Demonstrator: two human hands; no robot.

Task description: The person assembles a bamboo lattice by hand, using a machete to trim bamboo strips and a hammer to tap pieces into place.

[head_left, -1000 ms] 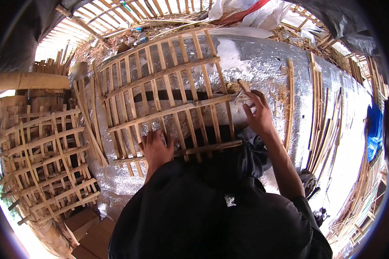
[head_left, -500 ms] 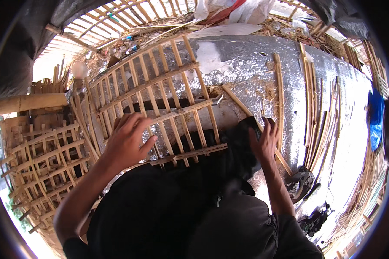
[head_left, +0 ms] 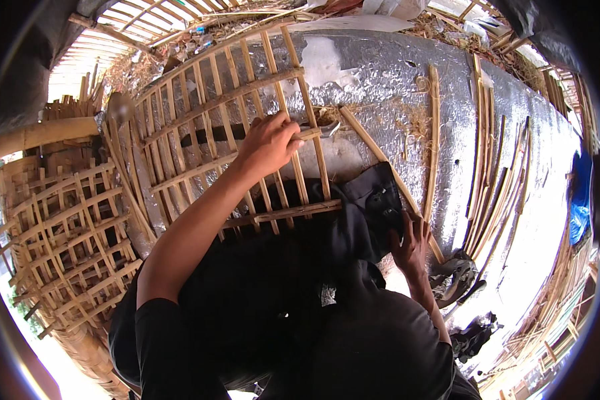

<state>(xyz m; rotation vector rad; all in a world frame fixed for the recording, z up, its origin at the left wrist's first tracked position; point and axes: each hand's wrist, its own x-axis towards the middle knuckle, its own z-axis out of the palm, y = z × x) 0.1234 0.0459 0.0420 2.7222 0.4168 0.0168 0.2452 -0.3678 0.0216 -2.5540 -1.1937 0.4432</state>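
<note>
A bamboo lattice panel [head_left: 220,101] of thin slats and crossbars lies in front of me, its near end over my black-clothed legs. My left hand [head_left: 270,148] is closed around one of its crossbars, near the right end. Just past that grip, a grey curved piece [head_left: 331,128] shows by the bar; its kind I cannot make out. My right hand [head_left: 412,247] hangs beside my black trouser leg [head_left: 373,200], fingers stretched and apart, nothing visible in them. A loose bamboo strip [head_left: 370,140] slants past that knee, close to the right fingertips.
Silvery sheeting [head_left: 380,80] covers the floor. Several long bamboo strips [head_left: 490,180] lie to the right, near a dark shoe-like item [head_left: 455,275]. At the left stands another woven bamboo lattice [head_left: 67,233] below a thick bamboo pole [head_left: 40,138]. Blue plastic [head_left: 580,193] sits far right.
My left hand has moved right and away from me, closing on the crossbar from an open pose. My right hand has dropped slightly nearer to me. The view has shifted a little.
</note>
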